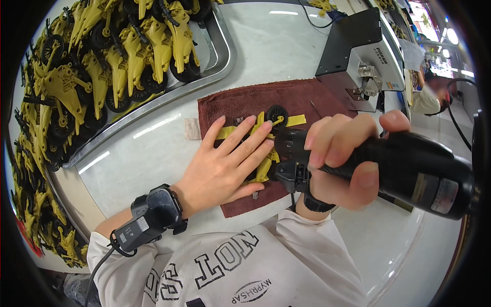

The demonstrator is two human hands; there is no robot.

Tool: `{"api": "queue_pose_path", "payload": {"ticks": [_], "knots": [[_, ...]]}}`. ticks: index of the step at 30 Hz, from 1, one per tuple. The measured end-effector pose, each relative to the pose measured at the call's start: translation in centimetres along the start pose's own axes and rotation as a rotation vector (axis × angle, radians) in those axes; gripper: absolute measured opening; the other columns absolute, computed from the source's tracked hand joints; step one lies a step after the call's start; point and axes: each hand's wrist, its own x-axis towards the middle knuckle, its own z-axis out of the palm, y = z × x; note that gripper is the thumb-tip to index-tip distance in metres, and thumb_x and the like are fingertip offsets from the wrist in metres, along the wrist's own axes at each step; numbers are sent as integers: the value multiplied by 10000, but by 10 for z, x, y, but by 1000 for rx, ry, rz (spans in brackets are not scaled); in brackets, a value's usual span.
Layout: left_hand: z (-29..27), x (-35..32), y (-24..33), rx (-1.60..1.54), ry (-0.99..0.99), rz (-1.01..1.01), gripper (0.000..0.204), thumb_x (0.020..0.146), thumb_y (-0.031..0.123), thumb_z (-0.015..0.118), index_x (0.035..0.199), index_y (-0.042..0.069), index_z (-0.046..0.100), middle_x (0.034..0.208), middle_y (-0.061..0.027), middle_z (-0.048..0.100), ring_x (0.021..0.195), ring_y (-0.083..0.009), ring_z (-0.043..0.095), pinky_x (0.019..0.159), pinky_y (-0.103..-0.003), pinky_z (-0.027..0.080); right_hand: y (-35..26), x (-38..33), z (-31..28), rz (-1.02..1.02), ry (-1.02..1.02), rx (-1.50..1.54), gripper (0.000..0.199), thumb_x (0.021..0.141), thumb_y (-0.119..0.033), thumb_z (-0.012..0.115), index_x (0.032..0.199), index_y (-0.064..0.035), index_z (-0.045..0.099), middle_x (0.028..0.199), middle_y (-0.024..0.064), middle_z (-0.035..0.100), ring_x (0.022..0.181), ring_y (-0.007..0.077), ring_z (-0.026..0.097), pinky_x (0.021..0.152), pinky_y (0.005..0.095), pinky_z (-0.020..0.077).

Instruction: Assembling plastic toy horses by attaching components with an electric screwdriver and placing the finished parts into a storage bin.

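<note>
On the maroon towel [296, 92], the yellow toy motorbike [266, 169] lies under our left hand [225, 163], fingers spread; our right hand [342, 153] wraps round a black power tool [424, 163]. We'd best pin the toy flat, tool square. To our left, a metal tray [229, 56] holds heaped yellow-and-black toys [133, 56].

A boxy black-and-white machine [358, 59] with metal fittings on its front stands on a white tabletop [276, 46]. Well to the machine's left, a shiny metal tray [228, 48] is heaped with yellow-and-black toy motorcycles [133, 59]. Near the machine's upper left corner is a dark cable end [338, 16]. Beyond its right side, a background person [425, 100] wears a pale top, under bright lights [451, 36].
</note>
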Motion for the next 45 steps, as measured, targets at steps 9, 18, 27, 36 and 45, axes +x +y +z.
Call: {"api": "queue_pose_path", "payload": {"ticks": [9,18,27,36,45], "knots": [[2,5,-1,22,12,32,592,708,416,680,1148,46,538,1410,-120,386,1241,-288,416,977,-471,325,-2,12,-18,93,-334,6,501,801,-71,682,1152,-80,325,765,105,573,598,228,576,611,408,476],[-1,6,4,67,-11,11,677,713,432,656,1263,66,507,1382,-139,427,1210,-305,447,945,-462,331,-58,22,-68,-237,501,-21,367,861,-327,501,1050,-15,472,611,-18,369,451,94,345,471,272,345],[-2,8,1,110,-52,-3,736,696,469,607,1331,128,456,1429,-122,362,1132,-295,452,908,-437,299,-15,82,-122,-112,604,-310,208,822,-49,587,992,-5,475,603,54,483,468,157,474,482,302,432],[-6,25,5,71,-93,-13,779,564,386,663,1271,112,484,1424,-105,365,1044,-286,457,853,-424,339,-26,21,-32,-97,148,-72,454,886,-267,496,1239,-22,349,649,48,450,477,160,433,539,353,407],[-4,24,2,75,-70,11,714,580,368,674,1214,84,511,1396,-141,383,1020,-268,481,806,-376,361,6,24,-23,103,108,-95,427,892,-241,534,1213,-38,339,671,40,489,500,151,470,554,334,424]]}}
